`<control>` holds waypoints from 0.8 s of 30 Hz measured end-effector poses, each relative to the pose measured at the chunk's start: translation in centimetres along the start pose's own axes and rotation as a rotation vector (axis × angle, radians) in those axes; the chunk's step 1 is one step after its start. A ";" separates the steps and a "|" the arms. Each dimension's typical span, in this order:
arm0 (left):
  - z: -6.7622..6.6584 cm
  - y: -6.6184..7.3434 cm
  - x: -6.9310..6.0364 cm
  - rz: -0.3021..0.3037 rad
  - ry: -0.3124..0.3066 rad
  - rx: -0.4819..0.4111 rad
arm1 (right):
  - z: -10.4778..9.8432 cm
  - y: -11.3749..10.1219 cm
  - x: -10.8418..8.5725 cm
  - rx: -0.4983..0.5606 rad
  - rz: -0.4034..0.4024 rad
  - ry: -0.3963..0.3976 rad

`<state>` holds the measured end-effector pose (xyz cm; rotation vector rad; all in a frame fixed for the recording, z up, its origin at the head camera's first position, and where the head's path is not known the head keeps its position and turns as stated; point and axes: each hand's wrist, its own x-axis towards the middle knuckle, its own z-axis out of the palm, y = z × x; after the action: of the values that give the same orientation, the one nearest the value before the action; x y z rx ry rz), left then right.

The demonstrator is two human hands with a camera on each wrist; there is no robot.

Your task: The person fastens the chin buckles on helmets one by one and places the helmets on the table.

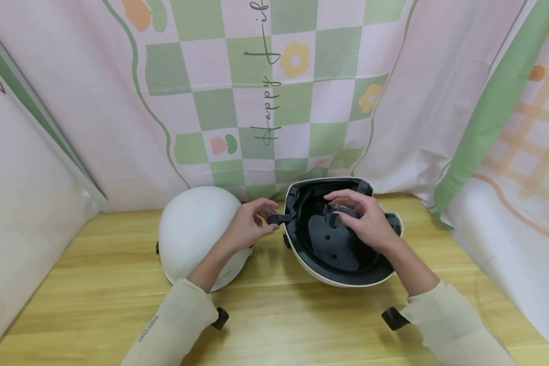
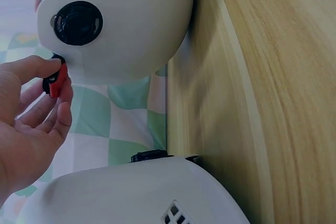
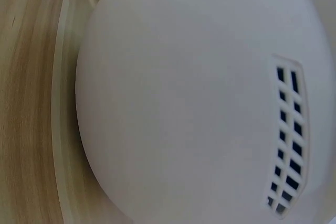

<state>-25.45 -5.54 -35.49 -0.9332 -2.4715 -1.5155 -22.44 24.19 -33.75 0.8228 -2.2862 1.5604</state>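
Observation:
An upturned white helmet point(image 1: 322, 274) shows its black padded inside in the head view. At its left rim my left hand point(image 1: 251, 223) pinches a black strap buckle point(image 1: 279, 219); the left wrist view shows red on that buckle point(image 2: 58, 82), held between the thumb and fingers of my left hand point(image 2: 31, 119). My right hand point(image 1: 368, 221) is over the helmet's opening, thumb and fingers bent around a dark strap piece point(image 1: 334, 218). The right wrist view shows only the helmet's outer shell point(image 3: 184, 98) with its vent, and my right hand is hidden there.
A second white helmet point(image 1: 196, 229) lies dome up on the wooden table point(image 1: 274, 325), left of the upturned one and partly behind my left forearm. A patterned cloth point(image 1: 297, 101) hangs behind both helmets. More cloth hangs at the left and right sides.

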 end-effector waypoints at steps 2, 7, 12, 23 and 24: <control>0.0 0.0 0.0 -0.001 0.012 0.007 | 0.0 0.0 0.0 -0.007 -0.004 -0.017; 0.1 0.0 0.0 -0.009 0.033 0.007 | 0.1 0.1 0.1 0.041 -0.010 -0.034; 0.0 0.1 0.0 -0.014 0.070 -0.044 | 0.1 0.1 0.2 0.127 -0.026 -0.023; -0.4 0.6 -0.2 0.011 0.141 -0.174 | -0.2 0.1 0.0 0.372 -0.103 -0.096; -0.5 0.6 -0.2 0.016 0.147 -0.192 | -0.2 0.1 0.0 0.388 -0.100 -0.104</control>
<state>-25.04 -5.83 -34.89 -0.8319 -2.2446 -1.7721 -22.54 24.38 -33.78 1.1164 -1.9969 1.9878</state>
